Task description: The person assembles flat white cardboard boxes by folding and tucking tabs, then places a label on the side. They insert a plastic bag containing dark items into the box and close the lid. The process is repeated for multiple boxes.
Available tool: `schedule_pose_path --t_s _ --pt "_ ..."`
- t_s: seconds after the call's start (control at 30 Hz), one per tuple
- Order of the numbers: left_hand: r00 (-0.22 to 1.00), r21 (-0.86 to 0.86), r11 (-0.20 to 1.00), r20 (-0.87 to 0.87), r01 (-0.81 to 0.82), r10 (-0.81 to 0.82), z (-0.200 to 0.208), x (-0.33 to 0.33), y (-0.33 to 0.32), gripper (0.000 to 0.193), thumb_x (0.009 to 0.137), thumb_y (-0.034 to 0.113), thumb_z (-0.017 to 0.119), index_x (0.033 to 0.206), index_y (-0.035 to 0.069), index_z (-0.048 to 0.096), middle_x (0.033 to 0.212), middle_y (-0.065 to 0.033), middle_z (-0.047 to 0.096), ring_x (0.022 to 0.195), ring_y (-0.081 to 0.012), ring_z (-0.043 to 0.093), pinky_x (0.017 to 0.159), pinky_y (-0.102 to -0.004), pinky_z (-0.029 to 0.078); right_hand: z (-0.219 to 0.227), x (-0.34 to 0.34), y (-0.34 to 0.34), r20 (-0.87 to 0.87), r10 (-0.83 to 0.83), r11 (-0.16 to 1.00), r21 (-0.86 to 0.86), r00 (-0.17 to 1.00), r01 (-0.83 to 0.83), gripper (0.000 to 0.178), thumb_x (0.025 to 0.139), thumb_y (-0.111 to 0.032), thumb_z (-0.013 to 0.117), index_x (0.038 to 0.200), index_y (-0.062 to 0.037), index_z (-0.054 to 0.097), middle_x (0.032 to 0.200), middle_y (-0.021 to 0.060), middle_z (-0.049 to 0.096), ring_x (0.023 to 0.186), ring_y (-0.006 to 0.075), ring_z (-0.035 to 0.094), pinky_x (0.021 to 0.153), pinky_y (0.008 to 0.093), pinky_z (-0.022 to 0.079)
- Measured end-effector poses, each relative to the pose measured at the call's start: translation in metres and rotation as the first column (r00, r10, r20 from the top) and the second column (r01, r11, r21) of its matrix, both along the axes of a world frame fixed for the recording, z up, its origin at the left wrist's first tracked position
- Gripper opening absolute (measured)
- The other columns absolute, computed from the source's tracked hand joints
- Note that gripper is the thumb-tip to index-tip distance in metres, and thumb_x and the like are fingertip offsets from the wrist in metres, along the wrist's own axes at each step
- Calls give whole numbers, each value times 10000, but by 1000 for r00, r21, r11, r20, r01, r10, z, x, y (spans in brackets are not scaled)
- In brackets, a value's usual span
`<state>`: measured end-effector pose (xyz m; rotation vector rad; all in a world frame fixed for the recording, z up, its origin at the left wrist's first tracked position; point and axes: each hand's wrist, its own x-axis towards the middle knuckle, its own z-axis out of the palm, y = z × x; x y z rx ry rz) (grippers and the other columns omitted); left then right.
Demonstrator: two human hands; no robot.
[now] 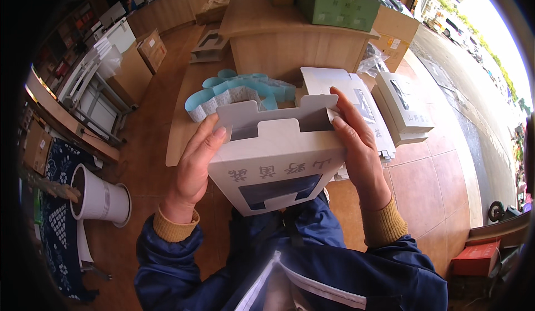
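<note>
A white cardboard box (245, 156) with a dark window cutout and grey printed lettering is held in front of my body. Its top stands open, with the tabbed flaps raised and a shadowed inside. My left hand (192, 163) grips its left side, thumb at the top corner. On the opposite side, my right hand (365, 160) has its fingers wrapped around the upper edge and a small side flap. Just beyond the box lies a loosely coiled teal and white strip (203, 99) on a low wooden surface (179, 133). Flat printed white cartons (326, 80) lie stacked to its right.
Two formed white boxes (415, 119) are stacked at right. Ahead stands a wooden counter (290, 52) bearing a green box (343, 10). A white planter (100, 194) is at left; a red box (473, 259) sits lower right. A roadway (446, 82) runs outside on the right.
</note>
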<state>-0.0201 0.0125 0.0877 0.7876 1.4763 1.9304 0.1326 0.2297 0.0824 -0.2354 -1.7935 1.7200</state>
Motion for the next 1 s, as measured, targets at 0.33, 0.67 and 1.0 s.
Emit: schedule_pose_path --t_s 0.33,0.67,1.0 --pt "989 -35 997 129 76 -71 6 -14 -4 372 904 43 601 1275 10 586 1185 -72 630 1076 -157 595 948 -298 460 12 4 18 60 288 882 -404 956 -240 468 835 20 472 1294 -10 560 1183 126 614 1013 196 621 915 284 504" --pt "991 -37 994 95 101 -97 -5 -29 -4 324 891 -26 585 1210 8 631 1081 -70 679 961 -137 629 854 -278 507 -4 -2 21 93 185 951 -268 978 -154 286 878 1 512 1109 11 680 973 55 679 906 102 611 823 234 492" --pt "966 -106 975 192 193 -171 40 -26 -1 393 894 -46 539 1284 -8 567 1179 -98 649 1020 -174 638 912 -306 505 43 -6 21 121 218 893 -425 968 -148 388 844 63 453 1180 11 641 1036 112 683 860 182 669 736 280 569"
